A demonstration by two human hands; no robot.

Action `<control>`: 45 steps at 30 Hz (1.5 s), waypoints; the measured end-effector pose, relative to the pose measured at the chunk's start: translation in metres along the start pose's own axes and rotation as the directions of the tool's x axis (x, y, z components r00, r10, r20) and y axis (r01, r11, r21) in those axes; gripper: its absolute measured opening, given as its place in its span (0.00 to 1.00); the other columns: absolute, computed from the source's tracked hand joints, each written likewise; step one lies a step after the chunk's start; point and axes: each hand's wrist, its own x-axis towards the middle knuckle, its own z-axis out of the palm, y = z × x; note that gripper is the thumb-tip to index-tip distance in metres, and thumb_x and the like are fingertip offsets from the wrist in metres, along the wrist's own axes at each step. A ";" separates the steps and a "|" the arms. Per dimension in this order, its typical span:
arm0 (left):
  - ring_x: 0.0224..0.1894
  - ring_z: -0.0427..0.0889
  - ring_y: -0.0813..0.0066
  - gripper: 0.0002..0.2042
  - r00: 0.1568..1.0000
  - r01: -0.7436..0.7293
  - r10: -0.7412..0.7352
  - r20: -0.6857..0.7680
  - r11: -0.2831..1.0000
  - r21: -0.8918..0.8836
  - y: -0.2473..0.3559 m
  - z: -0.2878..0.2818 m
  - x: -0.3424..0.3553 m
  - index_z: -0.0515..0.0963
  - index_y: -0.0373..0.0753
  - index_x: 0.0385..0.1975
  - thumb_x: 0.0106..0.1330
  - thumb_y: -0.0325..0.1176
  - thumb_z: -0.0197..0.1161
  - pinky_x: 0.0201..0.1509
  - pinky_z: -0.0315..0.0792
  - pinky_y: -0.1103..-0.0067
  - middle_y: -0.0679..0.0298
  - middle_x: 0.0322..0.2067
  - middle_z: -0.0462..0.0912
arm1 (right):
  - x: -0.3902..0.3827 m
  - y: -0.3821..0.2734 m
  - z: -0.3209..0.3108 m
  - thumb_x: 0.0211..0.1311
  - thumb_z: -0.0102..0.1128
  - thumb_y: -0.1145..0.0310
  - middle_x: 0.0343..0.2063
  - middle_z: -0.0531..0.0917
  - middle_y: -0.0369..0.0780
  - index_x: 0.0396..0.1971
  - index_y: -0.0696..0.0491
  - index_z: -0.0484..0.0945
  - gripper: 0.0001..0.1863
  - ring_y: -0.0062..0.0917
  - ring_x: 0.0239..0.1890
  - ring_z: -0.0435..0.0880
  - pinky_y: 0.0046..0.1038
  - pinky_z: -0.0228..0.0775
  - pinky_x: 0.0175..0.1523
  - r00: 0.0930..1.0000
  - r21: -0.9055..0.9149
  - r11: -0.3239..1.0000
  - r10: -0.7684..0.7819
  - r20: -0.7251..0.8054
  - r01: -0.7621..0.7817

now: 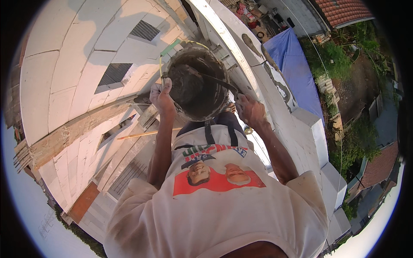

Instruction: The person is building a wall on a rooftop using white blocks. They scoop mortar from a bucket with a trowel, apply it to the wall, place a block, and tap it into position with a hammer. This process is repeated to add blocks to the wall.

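A round bucket (180, 109) with wet grey mortar (185, 81) inside hangs in front of my body at the top middle. Its yellow handle (194, 43) arches over the far side, with a green piece (170, 47) on it. My left hand (162, 96) is closed on the bucket's left rim, thumb upward. My right hand (251, 109), at the bucket's right, is closed on a dark mortar-coated tool (223, 84), like a trowel, whose long blade reaches into the bucket; its tip is unclear in the mortar.
A pale block wall (69, 86) with small openings and a concrete beam (64, 137) fill the left. A narrow white wall top (275, 129) runs along my right, with blocks (309, 133) on it. Beyond lie a blue tarp (292, 77), plants, tiled roofs (344, 10) and a thin line.
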 end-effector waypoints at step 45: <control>0.38 0.80 0.77 0.05 0.928 0.258 -0.255 -0.271 0.966 -0.024 -0.002 -0.032 -0.004 0.78 0.39 0.35 0.71 0.25 0.68 0.49 0.76 0.76 0.66 0.35 0.82 | 0.193 0.101 -0.042 0.61 0.63 0.67 0.48 0.85 0.56 0.49 0.60 0.82 0.18 0.48 0.48 0.90 0.45 0.84 0.51 0.958 -0.260 0.929 0.220 -0.181 -0.263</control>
